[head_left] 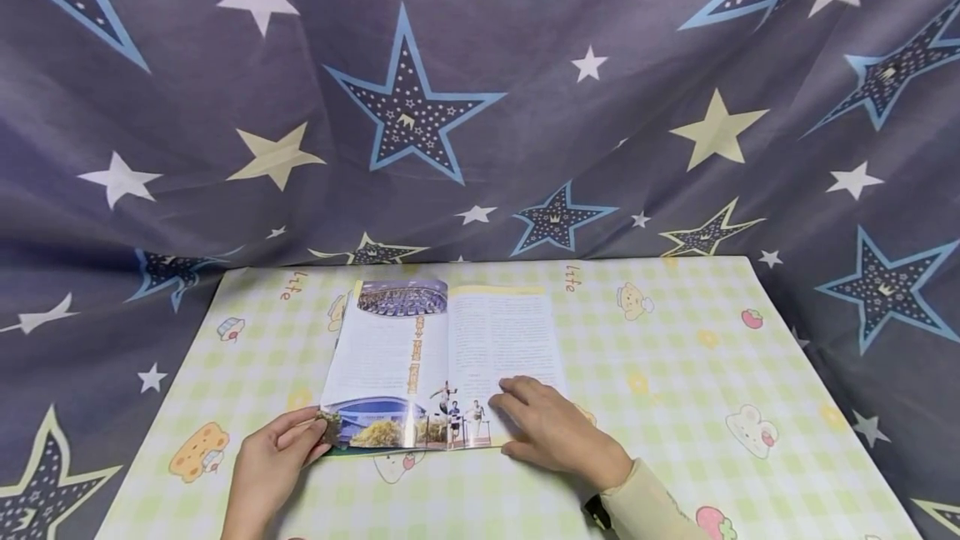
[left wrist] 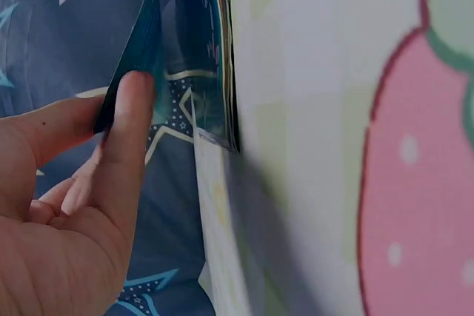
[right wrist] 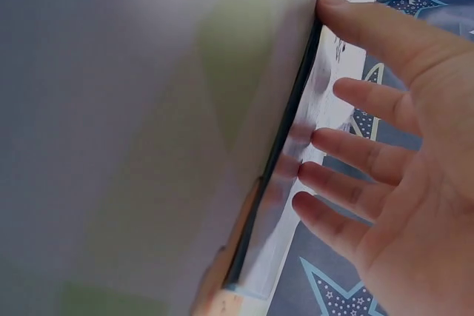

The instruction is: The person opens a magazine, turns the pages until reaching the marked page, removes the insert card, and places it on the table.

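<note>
An open magazine (head_left: 382, 365) lies on the table, with a stadium photo and orange heading on its left page and runners at the bottom. At its lower left corner my left hand (head_left: 273, 461) pinches some pages between thumb and fingers. The left wrist view shows the pinched dark teal sheet (left wrist: 137, 49) lifted apart from the other pages (left wrist: 215, 57). My right hand (head_left: 558, 436) rests on the lower part of the right page, fingers spread. Seen from the right wrist, the fingertips (right wrist: 307, 172) touch the glossy page, and the thumb is at the magazine's edge.
A green-and-white checked tablecloth (head_left: 667, 407) with cartoon prints covers the table. Behind and at both sides hangs a dark curtain (head_left: 525, 148) patterned with stars.
</note>
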Tool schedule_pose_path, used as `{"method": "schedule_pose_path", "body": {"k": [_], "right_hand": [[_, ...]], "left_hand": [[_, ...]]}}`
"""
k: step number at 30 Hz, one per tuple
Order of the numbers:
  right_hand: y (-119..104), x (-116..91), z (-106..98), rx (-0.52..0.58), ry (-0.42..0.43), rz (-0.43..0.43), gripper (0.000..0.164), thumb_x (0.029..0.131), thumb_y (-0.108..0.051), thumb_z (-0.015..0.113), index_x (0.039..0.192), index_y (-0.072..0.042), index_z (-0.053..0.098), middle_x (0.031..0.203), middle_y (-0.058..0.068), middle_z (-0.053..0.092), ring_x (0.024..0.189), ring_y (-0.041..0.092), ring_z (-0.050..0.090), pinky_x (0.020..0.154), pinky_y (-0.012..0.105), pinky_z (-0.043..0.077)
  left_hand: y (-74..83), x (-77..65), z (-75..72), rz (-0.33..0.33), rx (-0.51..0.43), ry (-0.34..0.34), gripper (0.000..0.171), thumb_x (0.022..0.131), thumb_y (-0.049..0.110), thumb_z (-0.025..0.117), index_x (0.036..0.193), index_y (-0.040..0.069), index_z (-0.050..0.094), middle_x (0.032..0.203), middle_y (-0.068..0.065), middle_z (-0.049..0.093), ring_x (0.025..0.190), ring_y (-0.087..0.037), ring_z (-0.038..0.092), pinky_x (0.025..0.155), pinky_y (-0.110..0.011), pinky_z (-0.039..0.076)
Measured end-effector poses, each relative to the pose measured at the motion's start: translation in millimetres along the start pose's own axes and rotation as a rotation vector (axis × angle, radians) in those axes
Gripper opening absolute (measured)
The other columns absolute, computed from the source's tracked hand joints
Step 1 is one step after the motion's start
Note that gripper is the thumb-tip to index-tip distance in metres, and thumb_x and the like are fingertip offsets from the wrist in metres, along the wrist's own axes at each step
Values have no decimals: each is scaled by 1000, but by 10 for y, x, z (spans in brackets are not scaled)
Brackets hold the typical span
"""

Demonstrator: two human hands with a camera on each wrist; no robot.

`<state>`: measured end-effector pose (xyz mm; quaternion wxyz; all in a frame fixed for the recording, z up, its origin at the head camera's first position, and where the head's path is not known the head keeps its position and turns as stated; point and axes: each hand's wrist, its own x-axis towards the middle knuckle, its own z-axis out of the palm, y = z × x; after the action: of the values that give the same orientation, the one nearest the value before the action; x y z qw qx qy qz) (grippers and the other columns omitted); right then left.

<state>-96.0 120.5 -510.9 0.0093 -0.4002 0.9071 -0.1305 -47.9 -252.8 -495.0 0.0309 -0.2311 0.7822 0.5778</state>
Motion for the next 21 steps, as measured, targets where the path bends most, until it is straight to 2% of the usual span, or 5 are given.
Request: {"method": "schedule_pose_path", "body": {"k": [4,8,15,21], "right_hand": [[0,-6,7,1,-6,2,55,88,-40,77,131,-10,61,138,15,55,128,31,51,109,45,43],[16,-12,-8,24,-24,6,48,90,-40,75,127,-11,63,137,12,57,128,29,52,109,45,43],[47,-66,-56,44,5,-6,29,96,-30,69,120,-14,68,127,5,65,120,24,58,107,47,44],[128,-183,-117,84,69,92,19,96,-26,69,112,-16,72,110,-5,70,107,17,63,108,60,36]], "left_hand": [[-30,19,5,15,92,71,39,96,23,71,126,-1,66,106,-13,74,81,1,68,70,-16,57],[-36,35,19,41,150,117,40,95,29,72,124,2,69,110,-12,73,82,7,65,70,-7,51],[-6,37,46,64,154,119,35,96,27,70,122,3,70,111,-11,73,84,8,64,71,-5,49],[14,41,80,50,178,121,39,96,34,70,120,4,71,108,-12,74,83,5,65,69,-6,49]]}}
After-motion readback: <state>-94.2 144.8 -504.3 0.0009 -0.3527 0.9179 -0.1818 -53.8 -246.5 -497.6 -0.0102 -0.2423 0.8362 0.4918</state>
